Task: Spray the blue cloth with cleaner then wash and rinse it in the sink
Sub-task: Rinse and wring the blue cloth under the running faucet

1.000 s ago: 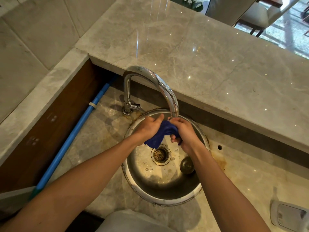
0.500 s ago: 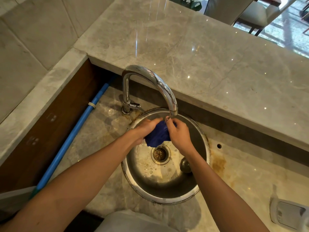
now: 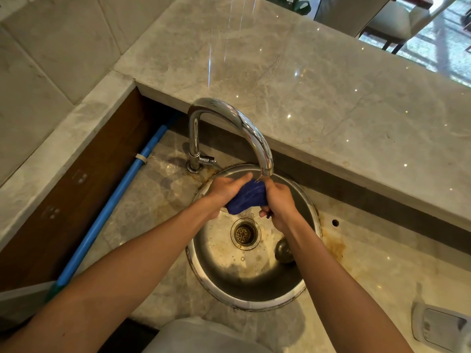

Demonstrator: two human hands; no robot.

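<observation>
We hold a bunched, wet dark-blue cloth (image 3: 246,197) between both hands over a round stainless-steel sink (image 3: 204,266) set into a grey marble bench (image 3: 142,207), directly beneath the spout of a curved chrome gooseneck tap (image 3: 230,123). Our left hand (image 3: 225,189) grips the cloth's left side, fingers wrapped over the top with the thumb reaching toward the spout; our right hand (image 3: 279,202) clenches the right side, fingers curled tight round the fabric. The cloth's lower corner hangs toward the round brass-coloured drain strainer (image 3: 245,233) at the bowl's centre. A dark rounded stopper (image 3: 284,250) lies in the basin beside our right forearm. Rust-coloured stains ring the sink's rim on the marble. A blue pipe (image 3: 109,212) runs diagonally along the brown wooden panel (image 3: 63,200) at left. Behind the tap rises a raised polished marble ledge (image 3: 318,98). A pale grey plastic item (image 3: 438,327) sits at the bench's lower right edge
</observation>
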